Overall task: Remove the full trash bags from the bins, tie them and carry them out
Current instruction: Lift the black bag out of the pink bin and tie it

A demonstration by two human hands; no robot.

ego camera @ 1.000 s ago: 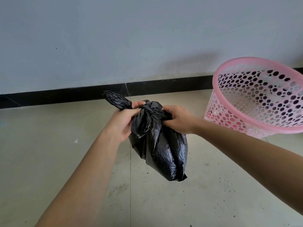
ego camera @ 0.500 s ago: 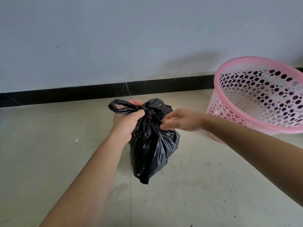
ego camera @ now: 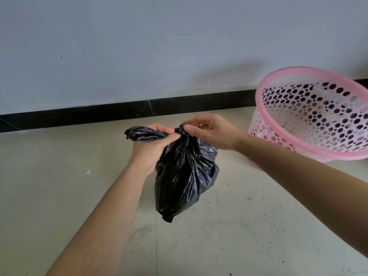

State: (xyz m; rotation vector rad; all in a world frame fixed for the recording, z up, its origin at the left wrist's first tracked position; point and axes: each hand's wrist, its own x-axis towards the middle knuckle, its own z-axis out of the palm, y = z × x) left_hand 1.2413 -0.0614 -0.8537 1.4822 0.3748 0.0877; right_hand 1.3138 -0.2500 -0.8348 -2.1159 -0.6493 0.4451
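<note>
A small, full black trash bag (ego camera: 185,176) hangs in the air in front of me, above the floor. My left hand (ego camera: 153,144) grips its gathered neck, and a twisted tail of plastic sticks out to the left of the fist. My right hand (ego camera: 211,130) pinches the knot at the top of the bag between thumb and fingertips. A pink perforated bin (ego camera: 310,116) stands at the right with no bag in it.
A grey wall with a black skirting board (ego camera: 99,114) runs across close behind the bag. The pale tiled floor (ego camera: 239,226) is speckled with dark crumbs, and a small white scrap (ego camera: 88,171) lies at the left.
My right hand let go of the bag's neck, opened briefly, and now pinches the knot from above. The bag swung and turned under my left hand, which kept hold.
</note>
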